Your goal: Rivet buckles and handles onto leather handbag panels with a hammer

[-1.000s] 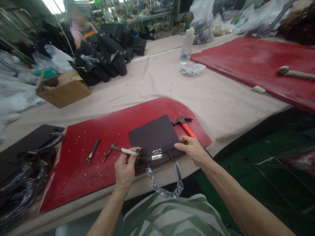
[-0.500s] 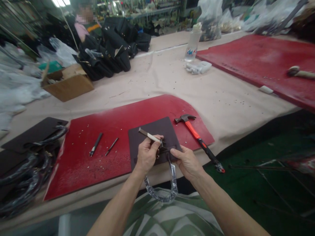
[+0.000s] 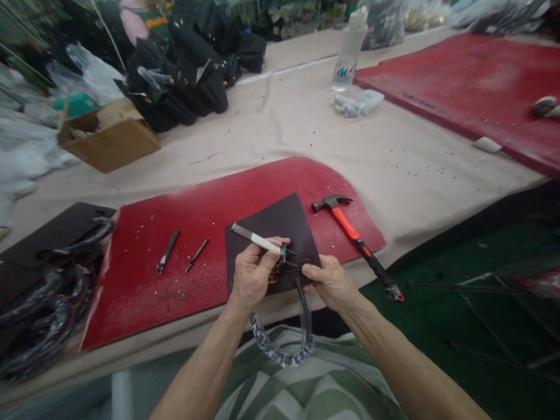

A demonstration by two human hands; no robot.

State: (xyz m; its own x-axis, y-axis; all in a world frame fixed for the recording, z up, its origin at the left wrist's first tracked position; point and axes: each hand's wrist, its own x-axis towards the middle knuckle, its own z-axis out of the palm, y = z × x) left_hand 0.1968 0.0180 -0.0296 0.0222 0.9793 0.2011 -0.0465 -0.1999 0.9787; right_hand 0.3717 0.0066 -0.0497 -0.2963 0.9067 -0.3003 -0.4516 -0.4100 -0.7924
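Note:
My left hand (image 3: 254, 271) is closed around a metal punch (image 3: 259, 239) with a white-wrapped shaft. The punch tilts up to the left, and its wide dark tip sits over the lower part of a dark brown leather panel (image 3: 266, 219). Gold-coloured hardware (image 3: 272, 279) shows beside my fingers. My right hand (image 3: 330, 279) pinches the panel's lower right edge, thumb on top. A plastic-wrapped handle (image 3: 280, 356) loops from the panel over the table edge. Whether the punch tip touches the leather I cannot tell.
The panel lies on a red board (image 3: 144, 291). A claw hammer (image 3: 350, 224) rests at right, two slim metal tools (image 3: 168, 252) at left. More dark panels (image 3: 48, 233) are stacked left. Behind are a cardboard box (image 3: 111, 143), black bags (image 3: 175, 81) and a bottle (image 3: 345, 58).
My view has tilted slightly downward. The punch leans a little lower to the left, and the handle loop has shifted slightly. Both hands keep their hold.

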